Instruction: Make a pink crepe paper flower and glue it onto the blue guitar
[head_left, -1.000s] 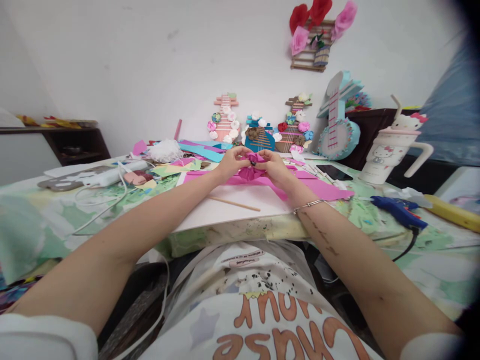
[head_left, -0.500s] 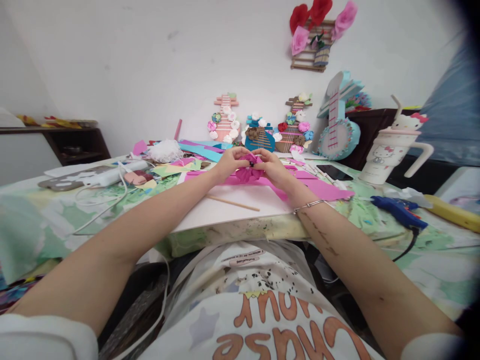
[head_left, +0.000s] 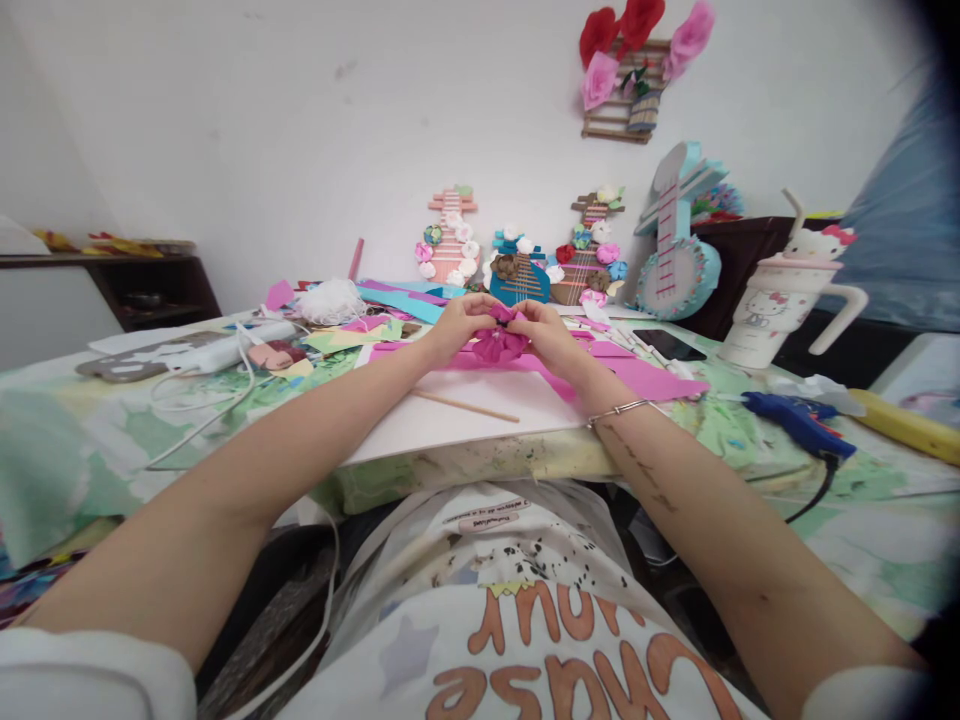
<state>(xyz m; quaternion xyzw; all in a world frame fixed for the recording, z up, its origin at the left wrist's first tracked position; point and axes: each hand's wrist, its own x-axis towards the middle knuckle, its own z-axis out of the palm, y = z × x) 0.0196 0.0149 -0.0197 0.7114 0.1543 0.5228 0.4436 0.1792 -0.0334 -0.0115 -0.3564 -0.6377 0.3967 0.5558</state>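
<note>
My left hand [head_left: 459, 322], right hand [head_left: 551, 332]: grips clamped on pink paper flower [head_left: 498, 346] from opposite sides | holding petals bunched, above counter [head_left: 105, 440].

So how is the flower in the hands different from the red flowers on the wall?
The held flower is dark pink; the red flowers are red. The held flower is pinched by the left hand and right hand over the table; the red flowers sit on a wooden rack high on the wall. The held flower is alone; the red flowers are two, beside pink ones. Both look handmade.
</note>
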